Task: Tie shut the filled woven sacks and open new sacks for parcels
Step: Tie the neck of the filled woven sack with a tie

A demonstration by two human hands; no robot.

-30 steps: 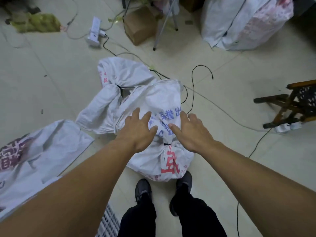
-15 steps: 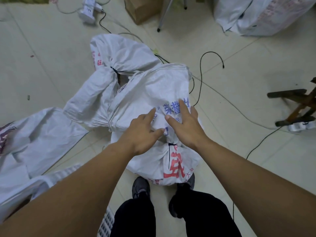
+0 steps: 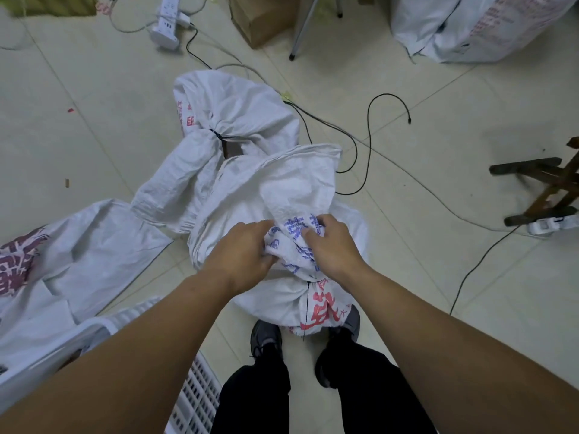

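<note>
Right at the person's feet stands the white woven sack (image 3: pixel 272 308), red print on its belly, a black tie (image 3: pixel 308 296) cinched round its neck. Above that tie the loose sack mouth (image 3: pixel 297 183) fans upward, blue lettering crumpled in the middle. Both hands are on it: the left hand (image 3: pixel 241 255) has its fingers curled into the fabric, and the right hand (image 3: pixel 332 249) bunches the blue-printed fold, thumb and fingers closed on the cloth. The two hands sit close together, knuckles nearly meeting.

Just behind lies a second tied sack (image 3: pixel 232 111), its own black cord (image 3: pixel 219 137) pulled tight. On the left, an empty sack (image 3: pixel 94 245) lies flat on the tiled floor (image 3: pixel 438 245). A white plastic crate (image 3: pixel 194 396) shows beside the dark shoes (image 3: pixel 264 339). A black cable (image 3: pixel 369 145) loops past the sack. Farther off: a power strip (image 3: pixel 167 26), a cardboard box (image 3: pixel 260 23), a bulging filled sack (image 3: pixel 470 23) and a wooden stool (image 3: pixel 551 189).
</note>
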